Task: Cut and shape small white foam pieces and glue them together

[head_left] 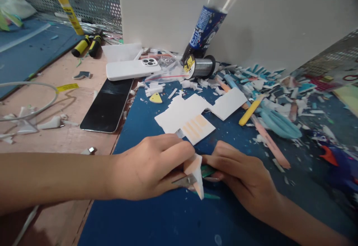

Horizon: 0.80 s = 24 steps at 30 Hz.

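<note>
Near the front of the blue cutting mat (pixel 145 216), my left hand (pixel 156 164) is closed around a small foam piece (pixel 198 173), white on the edge and peach on its face. A thin metal blade (pixel 186 181) shows against that piece, below my left fingers; its handle cannot be made out. My right hand (pixel 243 175) pinches a green piece (pixel 207 170) close to the foam, mostly hidden by the fingers. Beneath the hands lies a green sliver (pixel 211 196). Just beyond them rest white foam sheets (pixel 181 113), one with peach stripes (pixel 195 126).
Foam scraps (pixel 265 85) heap up at the right around a yellow stick (pixel 251 111) and a pink stick (pixel 271 145). Behind are a bottle (pixel 208 25), a wire spool (pixel 203 67) and a white phone case (pixel 131 69). A black phone (pixel 107 106) lies left.
</note>
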Motion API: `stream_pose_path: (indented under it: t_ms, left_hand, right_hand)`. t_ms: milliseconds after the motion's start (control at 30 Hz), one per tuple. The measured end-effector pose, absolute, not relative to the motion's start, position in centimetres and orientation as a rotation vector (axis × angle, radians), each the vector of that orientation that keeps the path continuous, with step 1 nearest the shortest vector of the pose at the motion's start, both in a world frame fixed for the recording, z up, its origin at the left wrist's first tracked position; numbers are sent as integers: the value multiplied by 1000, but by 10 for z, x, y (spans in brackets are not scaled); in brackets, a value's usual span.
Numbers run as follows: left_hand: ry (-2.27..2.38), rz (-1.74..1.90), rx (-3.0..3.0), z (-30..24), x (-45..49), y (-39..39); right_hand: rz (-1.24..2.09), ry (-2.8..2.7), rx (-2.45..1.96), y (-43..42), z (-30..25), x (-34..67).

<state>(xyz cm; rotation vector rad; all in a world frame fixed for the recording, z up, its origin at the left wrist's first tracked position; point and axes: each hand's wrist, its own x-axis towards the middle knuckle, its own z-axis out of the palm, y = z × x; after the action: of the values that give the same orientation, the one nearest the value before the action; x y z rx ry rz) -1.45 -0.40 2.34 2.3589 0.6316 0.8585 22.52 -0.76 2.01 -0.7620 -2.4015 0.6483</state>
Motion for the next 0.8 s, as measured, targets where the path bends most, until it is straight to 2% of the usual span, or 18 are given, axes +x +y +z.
stream_pose_path:
  t_ms: [333,800]
  left_hand:
    - [710,846,2298,26,-15,-3]
    - [929,735,2150,27,-15,-4]
  right_hand:
    - [714,-2321,-800,-7,23,225]
    - [574,-2083,-1248,-7,29,230]
